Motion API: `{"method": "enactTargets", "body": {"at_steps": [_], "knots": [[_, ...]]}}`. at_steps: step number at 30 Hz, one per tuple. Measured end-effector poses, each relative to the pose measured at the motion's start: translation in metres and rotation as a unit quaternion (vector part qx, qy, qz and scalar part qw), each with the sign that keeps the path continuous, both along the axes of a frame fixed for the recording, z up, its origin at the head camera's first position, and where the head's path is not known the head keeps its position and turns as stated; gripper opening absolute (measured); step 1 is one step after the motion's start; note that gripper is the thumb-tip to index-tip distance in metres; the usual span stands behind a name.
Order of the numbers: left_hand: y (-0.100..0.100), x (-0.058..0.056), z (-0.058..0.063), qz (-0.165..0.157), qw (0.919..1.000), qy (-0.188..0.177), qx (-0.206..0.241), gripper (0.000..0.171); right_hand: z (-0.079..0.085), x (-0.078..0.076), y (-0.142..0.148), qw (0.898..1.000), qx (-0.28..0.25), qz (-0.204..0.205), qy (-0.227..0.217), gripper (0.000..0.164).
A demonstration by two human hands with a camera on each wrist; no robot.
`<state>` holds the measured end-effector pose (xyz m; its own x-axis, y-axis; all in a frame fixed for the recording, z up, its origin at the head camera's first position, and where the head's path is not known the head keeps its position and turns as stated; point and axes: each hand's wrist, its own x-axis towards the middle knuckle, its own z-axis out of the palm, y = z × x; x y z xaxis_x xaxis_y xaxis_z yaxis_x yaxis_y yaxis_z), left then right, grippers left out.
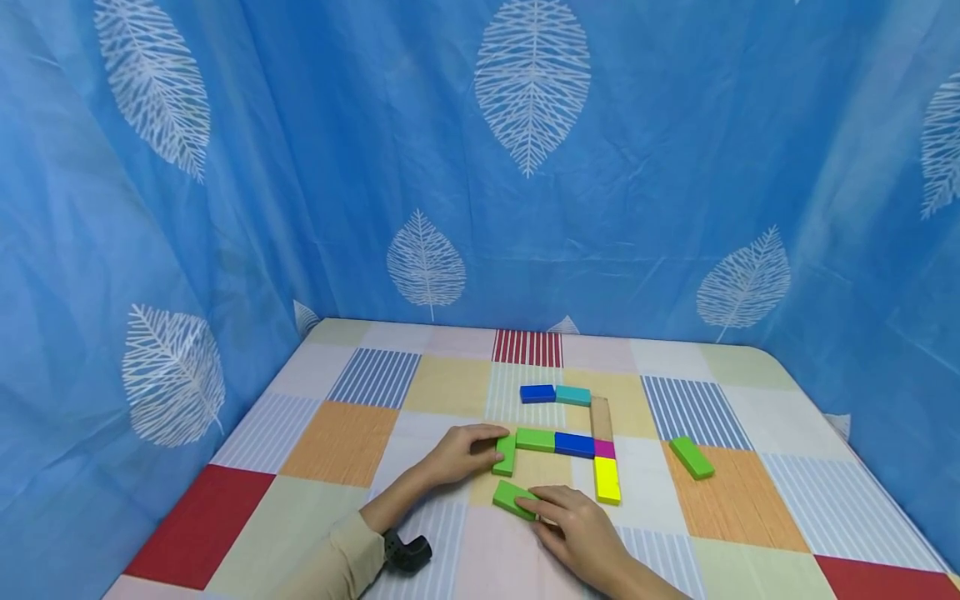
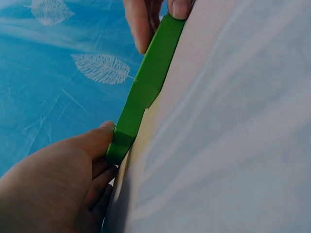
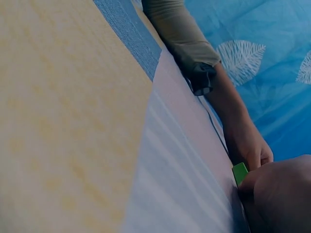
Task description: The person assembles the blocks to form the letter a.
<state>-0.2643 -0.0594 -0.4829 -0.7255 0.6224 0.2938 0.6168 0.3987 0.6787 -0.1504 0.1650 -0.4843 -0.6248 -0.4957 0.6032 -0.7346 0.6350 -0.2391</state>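
Note:
My left hand (image 1: 461, 454) grips an upright-lying green block (image 1: 506, 457) at the left end of a row, index finger at its far end and thumb on its near side. Just nearer to me, another green block (image 1: 507, 497) lies at a slant, and my right hand (image 1: 581, 529) pinches its right end. In the left wrist view, the right fingers (image 2: 178, 7) hold one end of that block. A third green block (image 1: 536, 440) touches the row's blue block (image 1: 574, 445). My right hand partly hides the slanted block in the right wrist view.
Right of the row, a wooden block (image 1: 602, 418), a magenta block (image 1: 604, 450) and a yellow block (image 1: 607, 481) form a column. A dark blue block (image 1: 537, 394) and a teal block (image 1: 573, 396) meet its top. One green block (image 1: 692, 458) lies apart on the patchwork cloth (image 1: 330, 525).

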Motion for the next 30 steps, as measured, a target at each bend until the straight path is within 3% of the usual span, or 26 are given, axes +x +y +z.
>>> {"method": "enactTargets", "body": {"at_steps": [8, 30], "knots": [[-0.0003, -0.0004, -0.0003, -0.001, 1.0000, -0.005, 0.002, 0.039, -0.0001, -0.0004, 0.0007, 1.000, 0.003, -0.014, 0.026, 0.034], [-0.0006, 0.0003, 0.0007, -0.002, 0.9999, -0.009, 0.005, 0.040, -0.0040, -0.0056, 0.0019, 0.999, -0.001, -0.022, 0.035, 0.032]]}}
